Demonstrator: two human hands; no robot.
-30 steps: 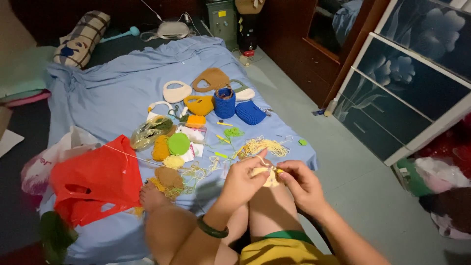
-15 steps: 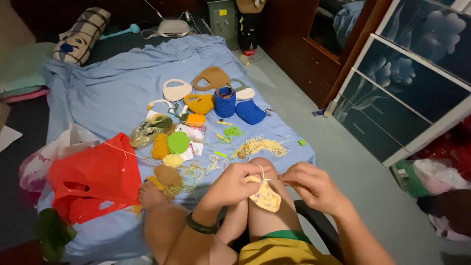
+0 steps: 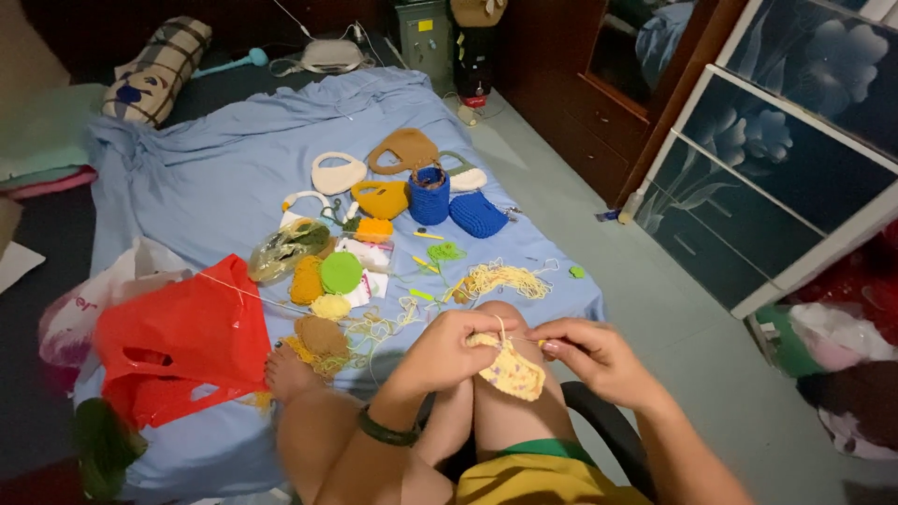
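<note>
Two hands meet over the person's raised knee: the left hand (image 3: pixel 456 348) and the right hand (image 3: pixel 592 355) both pinch the top edge of a small yellow crochet piece (image 3: pixel 511 368), which hangs between them against the knee. Left hand's fingers are curled shut on it; right hand's fingers are closed on its edge and on a thin hook or yarn end, too small to tell which. A dark bracelet (image 3: pixel 387 432) sits on the left wrist.

Beyond the hands, a blue bedsheet (image 3: pixel 224 178) is spread over a low bed. Just ahead of the hands lies loose yellow yarn (image 3: pixel 500 278). Further ahead: a blue crochet cup (image 3: pixel 429 194), a blue crochet pouch (image 3: pixel 478 213), a mustard bag (image 3: pixel 382 198), a brown bag (image 3: pixel 402 151), a white bag (image 3: pixel 338 174). Left of the hands: a green round piece (image 3: pixel 340 272), a brown round piece (image 3: pixel 321 335) near the person's foot (image 3: pixel 285 369), then a red plastic bag (image 3: pixel 182 341) far left.

Right of the hands is pale green floor (image 3: pixel 692 346), then a blue glass-front cabinet (image 3: pixel 786 159) with flower pattern. Far beyond, a dark wooden cupboard (image 3: pixel 599 103) and a plaid pillow (image 3: pixel 157 68) at the bed's far corner.
</note>
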